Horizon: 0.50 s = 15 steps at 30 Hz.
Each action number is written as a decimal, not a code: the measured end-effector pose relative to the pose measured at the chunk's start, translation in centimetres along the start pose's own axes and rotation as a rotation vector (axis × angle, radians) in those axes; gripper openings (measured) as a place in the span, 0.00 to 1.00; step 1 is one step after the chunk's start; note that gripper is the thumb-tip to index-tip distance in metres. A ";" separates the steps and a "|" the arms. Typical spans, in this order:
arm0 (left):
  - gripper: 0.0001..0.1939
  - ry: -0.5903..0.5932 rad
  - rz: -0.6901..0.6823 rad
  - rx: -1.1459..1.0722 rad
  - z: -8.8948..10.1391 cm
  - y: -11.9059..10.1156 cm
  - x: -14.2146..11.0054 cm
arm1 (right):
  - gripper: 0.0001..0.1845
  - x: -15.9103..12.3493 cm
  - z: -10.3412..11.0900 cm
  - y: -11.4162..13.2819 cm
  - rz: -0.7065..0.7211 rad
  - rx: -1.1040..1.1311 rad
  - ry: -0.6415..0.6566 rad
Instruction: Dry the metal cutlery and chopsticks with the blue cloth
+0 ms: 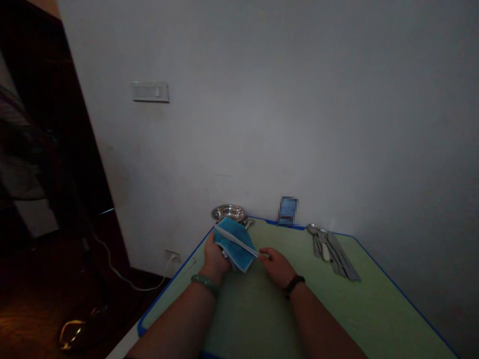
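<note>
My left hand (pixel 215 257) is closed on a folded blue cloth (pixel 235 245), held just above the green table (pixel 258 309). A long thin metal utensil (pixel 236 241) lies across the cloth; which kind it is I cannot make out. My right hand (pixel 276 264) pinches the near end of that utensil with its fingers closed. A green bangle sits on my left wrist and a dark bracelet on my right.
A steel bowl (pixel 228 213) stands at the table's far left corner. Several spoons and other cutlery (pixel 333 249) lie in a row at the far right. A small blue object (pixel 288 210) leans against the wall. A white cable (pixel 123 276) runs along the floor at the left.
</note>
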<state>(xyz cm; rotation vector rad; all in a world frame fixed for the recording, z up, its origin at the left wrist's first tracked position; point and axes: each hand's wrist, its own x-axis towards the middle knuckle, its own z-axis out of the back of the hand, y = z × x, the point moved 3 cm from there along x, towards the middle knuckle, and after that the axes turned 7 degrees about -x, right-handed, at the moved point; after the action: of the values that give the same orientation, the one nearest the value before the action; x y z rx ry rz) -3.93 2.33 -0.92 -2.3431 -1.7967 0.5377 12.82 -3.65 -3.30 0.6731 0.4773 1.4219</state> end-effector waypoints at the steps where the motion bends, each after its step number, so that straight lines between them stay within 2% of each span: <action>1: 0.22 -0.018 -0.004 0.001 0.1 0.0 0.1 | 0.22 0.0 0.0 -0.1 0.005 -0.001 0.005; 6: 0.25 -0.091 -0.042 0.022 0.4 0.0 0.4 | 0.21 -0.3 0.0 0.1 0.067 0.001 0.010; 11: 0.24 -0.152 -0.068 -0.026 0.6 -0.3 0.5 | 0.17 -0.5 0.3 0.5 0.097 -0.040 0.006; 15: 0.25 -0.125 -0.078 -0.087 0.4 -0.7 0.6 | 0.17 -0.7 0.4 0.6 0.078 -0.070 0.001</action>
<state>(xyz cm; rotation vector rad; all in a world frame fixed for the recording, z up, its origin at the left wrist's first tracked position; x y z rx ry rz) -4.60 3.02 -1.20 -2.3301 -1.9955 0.6206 12.56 -4.38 -2.63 0.6406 0.4039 1.5054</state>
